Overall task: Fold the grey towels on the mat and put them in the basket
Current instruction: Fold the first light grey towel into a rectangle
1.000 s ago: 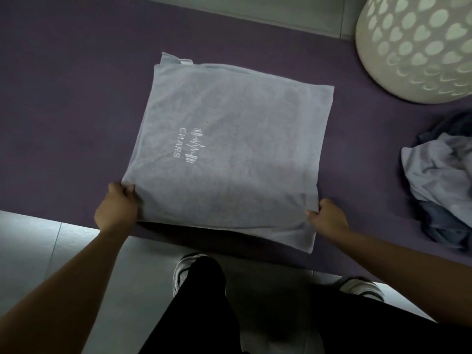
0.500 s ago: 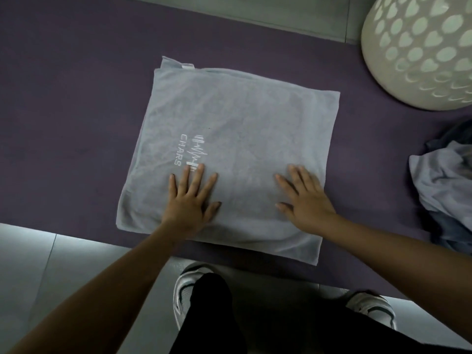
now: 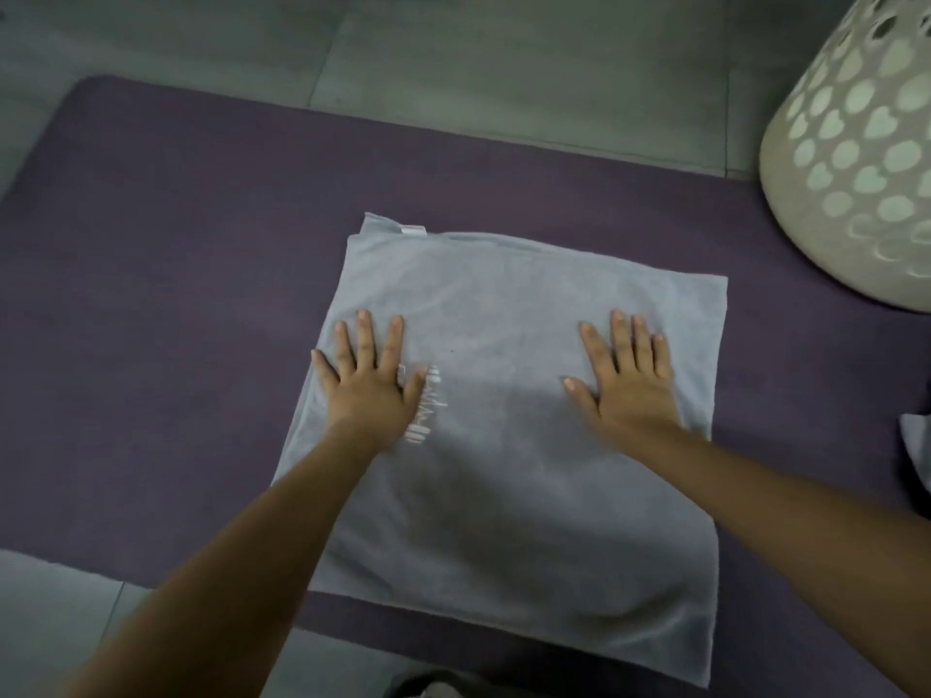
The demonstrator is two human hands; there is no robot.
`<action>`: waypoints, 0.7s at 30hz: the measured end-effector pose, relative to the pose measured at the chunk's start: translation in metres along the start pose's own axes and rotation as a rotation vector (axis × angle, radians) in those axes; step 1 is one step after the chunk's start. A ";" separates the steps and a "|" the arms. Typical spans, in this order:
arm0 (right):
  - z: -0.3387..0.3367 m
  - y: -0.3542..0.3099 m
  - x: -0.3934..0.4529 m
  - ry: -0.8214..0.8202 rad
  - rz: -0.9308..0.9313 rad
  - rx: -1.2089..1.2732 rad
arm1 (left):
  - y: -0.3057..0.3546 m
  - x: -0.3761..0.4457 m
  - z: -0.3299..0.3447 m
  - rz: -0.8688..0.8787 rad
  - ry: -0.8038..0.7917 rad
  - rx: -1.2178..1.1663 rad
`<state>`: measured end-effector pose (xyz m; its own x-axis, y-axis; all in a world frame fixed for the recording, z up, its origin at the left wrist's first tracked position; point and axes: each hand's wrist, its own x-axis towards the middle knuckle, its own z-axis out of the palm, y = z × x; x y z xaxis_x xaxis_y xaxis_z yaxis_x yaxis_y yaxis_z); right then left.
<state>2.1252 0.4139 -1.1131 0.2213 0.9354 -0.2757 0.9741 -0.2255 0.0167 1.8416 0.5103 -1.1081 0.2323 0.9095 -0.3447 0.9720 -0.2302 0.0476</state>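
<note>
From the head camera, looking down, a purple mat [image 3: 166, 304] covers most of the floor, its far left corner rounded and its near edge running across the lower left, where grey floor tiles [image 3: 55, 612] show again. Beyond the mat's far edge lie more of the same large grey tiles, split by thin grout lines. The light is dim and flat. A grey towel [image 3: 509, 501] lies spread on the mat as a rough square, already doubled over, with a small white tag [image 3: 414, 230] poking out at its far left corner and a pale printed logo [image 3: 422, 415] partly hidden under the left hand. The left hand [image 3: 370, 382] rests palm down on the towel's left part, fingers straight and spread, gripping nothing. The right hand [image 3: 629, 380] lies flat on the towel's right part in the same way, fingers straight and close together, thumb out to the side. Both forearms reach in from the bottom of the view. At the upper right a white basket [image 3: 856, 158] with heart-shaped cut-outs stands on the mat, apart from the towel. At the right edge a bit of another grey cloth [image 3: 914, 445] shows on the mat, mostly cut off.
</note>
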 end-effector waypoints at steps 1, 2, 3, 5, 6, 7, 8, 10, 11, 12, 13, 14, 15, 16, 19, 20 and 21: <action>0.002 0.000 0.000 0.029 -0.017 -0.003 | 0.000 0.011 -0.006 -0.019 0.000 -0.024; 0.003 0.001 0.000 0.054 -0.031 -0.005 | 0.000 0.022 -0.011 -0.039 0.001 -0.059; 0.002 0.001 -0.001 0.065 -0.036 -0.008 | 0.000 0.035 -0.019 -0.055 0.021 -0.117; -0.001 0.001 -0.001 0.100 -0.033 0.001 | 0.002 0.060 -0.036 -0.086 0.114 -0.293; -0.001 0.001 -0.001 0.126 -0.040 0.007 | 0.003 0.072 -0.045 -0.124 0.153 -0.379; -0.001 0.002 -0.002 0.145 -0.051 0.010 | 0.004 0.084 -0.055 -0.180 0.179 -0.441; 0.000 0.002 -0.002 0.148 -0.055 0.010 | 0.004 0.095 -0.063 -0.248 0.194 -0.476; 0.001 0.004 -0.002 0.135 -0.052 0.012 | 0.003 0.115 -0.075 -0.374 0.197 -0.476; 0.001 0.004 -0.001 0.131 -0.051 0.018 | 0.000 0.124 -0.077 -0.414 0.195 -0.458; 0.001 0.004 -0.002 0.128 -0.049 0.024 | -0.002 0.129 -0.079 -0.439 0.201 -0.441; 0.001 0.004 -0.002 0.123 -0.047 0.030 | -0.005 0.133 -0.080 -0.456 0.216 -0.441; 0.001 0.004 -0.002 0.124 -0.047 0.034 | -0.007 0.136 -0.081 -0.460 0.243 -0.466; 0.002 0.004 -0.001 0.126 -0.046 0.037 | -0.008 0.136 -0.084 -0.459 0.277 -0.528; 0.002 0.005 -0.001 0.125 -0.045 0.036 | -0.008 0.137 -0.087 -0.460 0.305 -0.615; 0.002 0.005 0.000 0.129 -0.044 0.027 | -0.003 0.145 -0.098 -0.516 0.324 -0.904; 0.003 0.005 0.000 0.127 -0.045 0.019 | 0.000 0.147 -0.101 -0.535 0.317 -0.974; 0.002 0.005 0.000 0.122 -0.044 0.013 | 0.002 0.149 -0.102 -0.543 0.294 -1.015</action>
<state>2.1296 0.4117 -1.1152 0.1830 0.9706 -0.1565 0.9825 -0.1862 -0.0055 1.8821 0.6803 -1.0640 -0.3489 0.8783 -0.3268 0.4988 0.4693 0.7287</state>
